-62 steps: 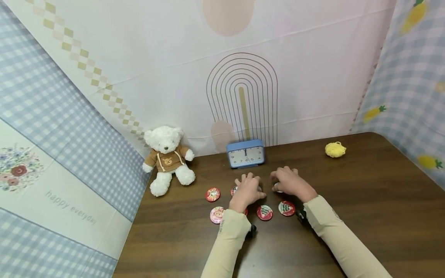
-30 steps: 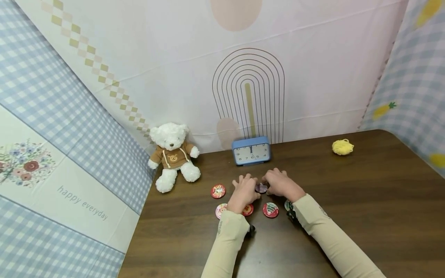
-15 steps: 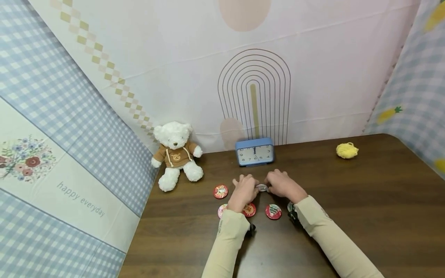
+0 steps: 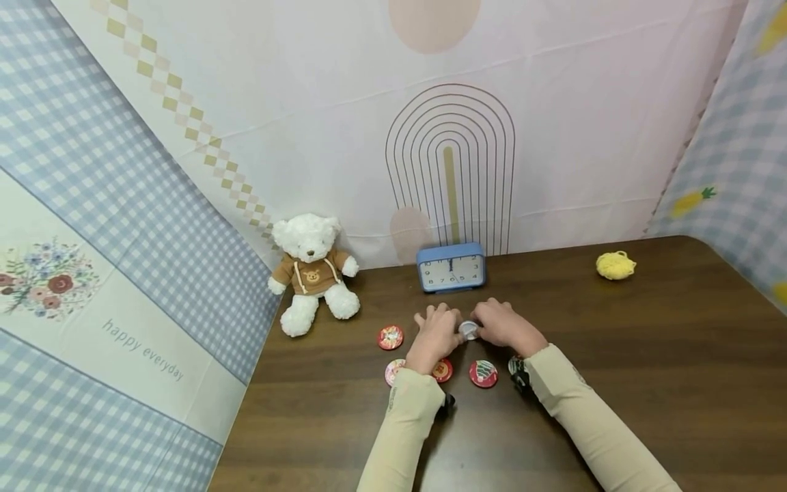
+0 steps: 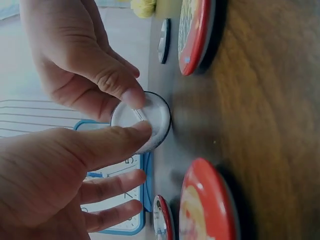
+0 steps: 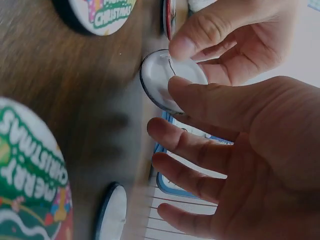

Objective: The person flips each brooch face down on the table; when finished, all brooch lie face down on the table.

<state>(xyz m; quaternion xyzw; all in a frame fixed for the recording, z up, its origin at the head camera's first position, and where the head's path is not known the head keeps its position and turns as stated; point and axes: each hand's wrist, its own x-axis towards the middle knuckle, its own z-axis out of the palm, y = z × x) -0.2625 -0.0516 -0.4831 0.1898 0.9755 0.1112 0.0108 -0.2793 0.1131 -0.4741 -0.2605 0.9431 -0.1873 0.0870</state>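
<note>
A round pin-back button badge (image 4: 468,331) is held up between both hands just above the table, in front of the clock. Its pale back with a thin metal pin faces the wrist cameras. My left hand (image 4: 438,335) pinches one side of the badge, the thumb (image 5: 117,140) lying on its back near the pin. On the opposite side my right hand (image 4: 501,324) pinches the rim, thumb (image 6: 205,97) on the back too. In the right wrist view the other right-hand fingers are spread. The badge's front is hidden in all current views.
Several badges lie on the brown table (image 4: 553,424): a red tree one (image 4: 484,374), a red-and-gold one (image 4: 442,370), a pink one (image 4: 395,372), a red one (image 4: 390,337). A blue clock (image 4: 451,268), white teddy bear (image 4: 311,273) and yellow yarn (image 4: 615,265) stand behind.
My right hand has come left toward my left hand. The badge between them, earlier showing a dark purple face, has been tilted up and now shows its pale back.
</note>
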